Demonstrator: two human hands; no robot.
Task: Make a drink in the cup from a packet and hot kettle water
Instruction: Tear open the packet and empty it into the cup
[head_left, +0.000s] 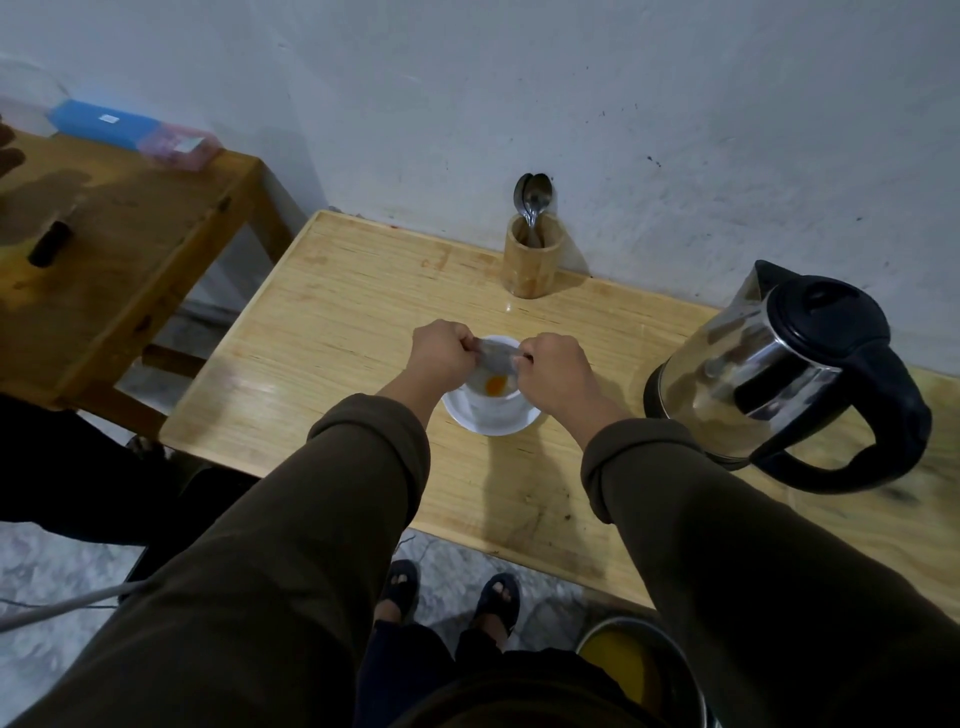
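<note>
Now, packet: we are holding the packet (497, 355) stretched between both hands directly over the cup (491, 400), which is sitting at the table's centre.
Left hand: our left hand (441, 353) is closing into a fist, thumb and forefinger pinching the packet's 9 o'clock end.
Right hand: our right hand (553, 370) is doing the same at the 3 o'clock end, fingers pressed together on the foil.
Cup: it is standing on a white saucer (498, 423), and an orange heap of powder (496, 385) is lying at the bottom.
Kettle: the steel kettle (779, 374) is waiting at 3 o'clock of the cup, well apart, with its lid closed and its handle turned towards us.
Spoons: 2 spoons (532, 197) are standing in a wooden holder (532, 262) at 12 o'clock, near the wall.
Table: the wooden table (337, 332) is carrying all of it.
Done: we are judging the packet opened and at least partly emptied, since powder is showing in the cup.
Left: we are judging that 3 steps remain, namely finishing with the packet, pouring hot water, and stirring.
Water: no liquid is showing in the cup.
</note>
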